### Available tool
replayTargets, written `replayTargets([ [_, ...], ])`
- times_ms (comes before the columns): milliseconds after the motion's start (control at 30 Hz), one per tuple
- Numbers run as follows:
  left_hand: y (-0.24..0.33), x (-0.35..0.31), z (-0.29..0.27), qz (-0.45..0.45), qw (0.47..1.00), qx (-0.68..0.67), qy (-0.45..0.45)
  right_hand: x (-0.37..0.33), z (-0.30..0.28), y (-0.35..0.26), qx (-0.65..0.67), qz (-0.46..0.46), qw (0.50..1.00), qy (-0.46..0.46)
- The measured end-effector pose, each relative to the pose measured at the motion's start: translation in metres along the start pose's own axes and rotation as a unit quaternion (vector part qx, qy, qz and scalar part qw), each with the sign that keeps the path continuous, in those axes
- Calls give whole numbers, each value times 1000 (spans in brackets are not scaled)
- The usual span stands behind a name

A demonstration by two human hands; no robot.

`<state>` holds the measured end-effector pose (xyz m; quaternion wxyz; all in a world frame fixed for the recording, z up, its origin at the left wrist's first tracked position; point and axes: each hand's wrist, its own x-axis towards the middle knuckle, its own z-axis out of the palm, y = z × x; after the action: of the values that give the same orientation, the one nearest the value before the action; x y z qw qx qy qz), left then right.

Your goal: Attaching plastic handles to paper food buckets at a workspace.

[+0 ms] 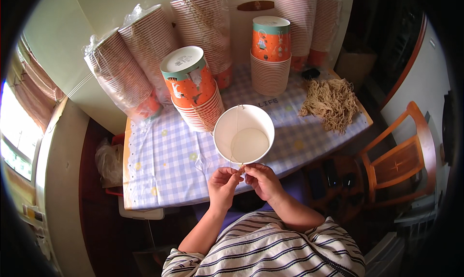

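A white-lined paper bucket (265, 132) stands at the table's near edge, its open mouth facing me. A thin tan string (237, 125) crosses the mouth from the far rim to the near rim. At that near rim, my left hand (223, 184) and my right hand (263, 181) meet, both with fingers pinched on the string. The exact end of the string between the fingertips is too small to make out. Behind the bucket, to the left, rises a stack of upside-down orange buckets (193, 86) with green bands, strings hanging along its side.
A second upside-down bucket stack (270, 71) stands farther back. Tall plastic-wrapped bucket stacks (121, 71) line the table's back. A heap of tan strings (331, 103) lies at the right on the checked tablecloth (169, 175). A wooden chair (398, 161) stands right of the table.
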<state>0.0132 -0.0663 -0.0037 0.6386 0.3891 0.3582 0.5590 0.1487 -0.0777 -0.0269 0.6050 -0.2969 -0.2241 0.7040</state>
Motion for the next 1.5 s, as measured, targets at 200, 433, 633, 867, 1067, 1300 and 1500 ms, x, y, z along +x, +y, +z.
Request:
replayTargets([
  [200, -4, 1, 2, 60, 994, 88, -11, 0, -5, -1, 62, 60, 996, 4],
  [433, -15, 2, -1, 184, 959, 210, -45, -5, 6, -7, 5, 32, 998, 60],
  [633, -8, 3, 5, 294, 885, 361, -33, -6, 7, -7, -22, 14, 998, 64],
  [867, -9, 4, 6, 346, 848, 401, -9, -5, 4, -5, -23, 10, 998, 60],
  [1067, -22, 1, -3, 230, 930, 285, -29, -2, 1, -3, 0, 45, 998, 46],
  [1300, -14, 2, -1, 86, 992, 90, -21, 0, -11, 0, 7, 28, 998, 56],
  [1500, -13, 3, -1, 79, 995, 60, -30, -3, -3, -4, -38, 4, 997, 63],
])
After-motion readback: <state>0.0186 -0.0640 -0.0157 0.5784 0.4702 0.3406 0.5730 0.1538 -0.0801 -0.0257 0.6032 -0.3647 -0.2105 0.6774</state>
